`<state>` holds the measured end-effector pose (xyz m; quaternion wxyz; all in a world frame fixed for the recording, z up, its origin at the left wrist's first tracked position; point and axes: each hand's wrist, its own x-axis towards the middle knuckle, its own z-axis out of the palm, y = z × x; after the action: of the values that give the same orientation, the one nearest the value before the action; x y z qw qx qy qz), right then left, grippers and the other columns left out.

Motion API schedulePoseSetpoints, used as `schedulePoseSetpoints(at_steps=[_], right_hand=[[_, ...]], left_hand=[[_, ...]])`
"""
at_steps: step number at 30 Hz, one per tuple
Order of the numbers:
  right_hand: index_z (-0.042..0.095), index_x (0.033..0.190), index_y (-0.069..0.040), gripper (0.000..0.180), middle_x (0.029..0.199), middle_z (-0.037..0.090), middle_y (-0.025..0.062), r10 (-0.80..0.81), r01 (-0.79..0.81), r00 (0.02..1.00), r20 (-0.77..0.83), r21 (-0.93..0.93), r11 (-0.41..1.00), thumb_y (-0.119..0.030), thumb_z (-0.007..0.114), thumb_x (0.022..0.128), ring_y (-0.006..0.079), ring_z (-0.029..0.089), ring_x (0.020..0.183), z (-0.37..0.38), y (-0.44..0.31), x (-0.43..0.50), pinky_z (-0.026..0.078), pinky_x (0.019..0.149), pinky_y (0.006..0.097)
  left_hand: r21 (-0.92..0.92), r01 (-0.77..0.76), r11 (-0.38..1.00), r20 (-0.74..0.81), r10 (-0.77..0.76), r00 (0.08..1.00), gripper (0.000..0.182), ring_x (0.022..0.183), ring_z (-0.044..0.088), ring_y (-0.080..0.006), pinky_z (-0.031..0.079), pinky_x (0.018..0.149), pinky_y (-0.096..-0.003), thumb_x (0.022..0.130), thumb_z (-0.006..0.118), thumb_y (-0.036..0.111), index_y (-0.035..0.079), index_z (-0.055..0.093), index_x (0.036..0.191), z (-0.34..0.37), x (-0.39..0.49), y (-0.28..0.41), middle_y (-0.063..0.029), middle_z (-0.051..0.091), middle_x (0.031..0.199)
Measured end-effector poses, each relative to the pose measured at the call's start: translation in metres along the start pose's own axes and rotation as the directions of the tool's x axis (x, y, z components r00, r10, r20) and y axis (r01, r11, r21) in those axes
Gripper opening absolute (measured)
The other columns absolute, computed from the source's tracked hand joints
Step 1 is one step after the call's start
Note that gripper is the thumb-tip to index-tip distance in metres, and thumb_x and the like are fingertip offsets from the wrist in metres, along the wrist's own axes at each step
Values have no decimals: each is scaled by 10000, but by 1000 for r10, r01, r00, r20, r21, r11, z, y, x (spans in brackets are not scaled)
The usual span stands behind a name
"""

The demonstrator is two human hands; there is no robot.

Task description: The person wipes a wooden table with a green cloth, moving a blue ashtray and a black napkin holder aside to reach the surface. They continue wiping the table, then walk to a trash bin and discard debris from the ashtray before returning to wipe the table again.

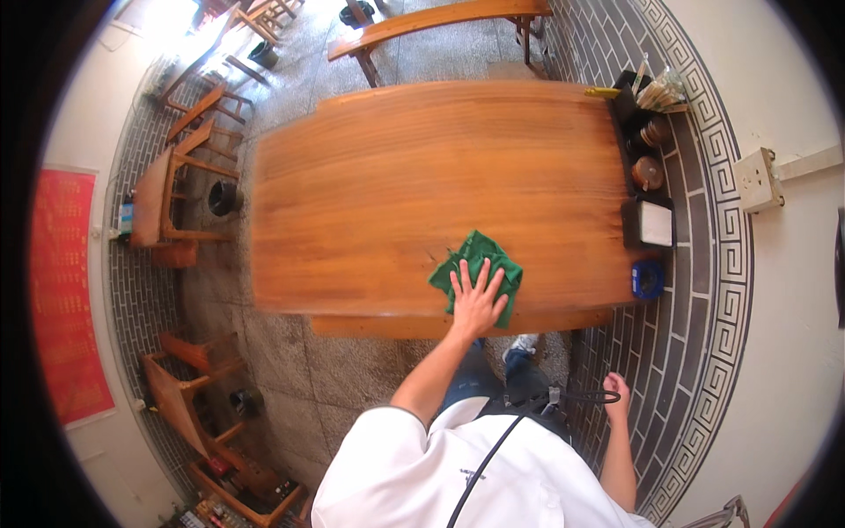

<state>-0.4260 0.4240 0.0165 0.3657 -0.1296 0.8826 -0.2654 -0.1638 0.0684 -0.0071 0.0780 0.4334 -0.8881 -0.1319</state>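
Observation:
My left hand (476,303) lies flat with spread fingers on a crumpled green cloth (476,247), holding it down under the palm. The cloth rests near the front edge of a brown wooden table (422,178), and one corner hangs over that edge. A few small dark bits (432,256) lie just left of the cloth. At my right side, beside the brick-patterned wall, my right hand (615,389) hangs low with its fingers curled. A black cord loop (597,396) reaches close to it; whether the two touch is unclear.
Along the table's right end stand a black chopstick holder (624,105), lidded jars (647,173), a napkin box (650,224) and a blue round container (647,278). A bench (396,325) sits under the near edge, another bench (436,26) beyond. More tables (150,198) line the left wall.

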Motion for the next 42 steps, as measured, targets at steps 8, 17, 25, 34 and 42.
schedulePoseSetpoints(at_steps=[8,17,25,34,42], right_hand=[[598,1231,-1,338,1210,625,175,-392,375,911,-128,-137,917,-128,610,918,287,619,1096,67,-172,82,508,906,357],[429,1438,-36,581,1548,349,152,-699,578,714,52,-608,545,-243,583,917,395,248,1456,93,-199,154,273,1171,502],[417,1468,-76,597,1554,364,117,-766,619,643,25,-606,500,-327,514,935,382,257,1462,99,-179,167,217,1187,526],[432,1468,-108,598,1548,374,100,-769,619,639,6,-598,509,-350,508,926,382,286,1446,99,-181,167,234,1174,534],[462,1447,-111,536,1540,394,91,-758,620,652,-1,-575,534,-294,497,944,365,300,1448,99,-180,167,241,1170,529]], left_hand=[[-79,-154,985,42,158,987,644,1499,201,-280,84,1193,-564,939,533,427,137,393,1496,13,36,14,-77,306,1591],[-9,-147,989,93,148,985,672,1486,233,-262,164,1174,-577,929,544,440,183,357,1521,8,41,17,-37,305,1593],[44,-172,984,164,163,973,587,1468,261,-300,164,1152,-619,938,544,420,194,445,1470,8,43,22,-67,358,1558],[71,-200,977,205,182,962,541,1465,261,-315,173,1139,-644,945,537,383,251,458,1464,17,59,48,-67,349,1564],[62,-199,978,196,184,963,612,1487,226,-279,125,1162,-621,923,550,388,273,398,1504,38,83,95,-39,311,1588]])
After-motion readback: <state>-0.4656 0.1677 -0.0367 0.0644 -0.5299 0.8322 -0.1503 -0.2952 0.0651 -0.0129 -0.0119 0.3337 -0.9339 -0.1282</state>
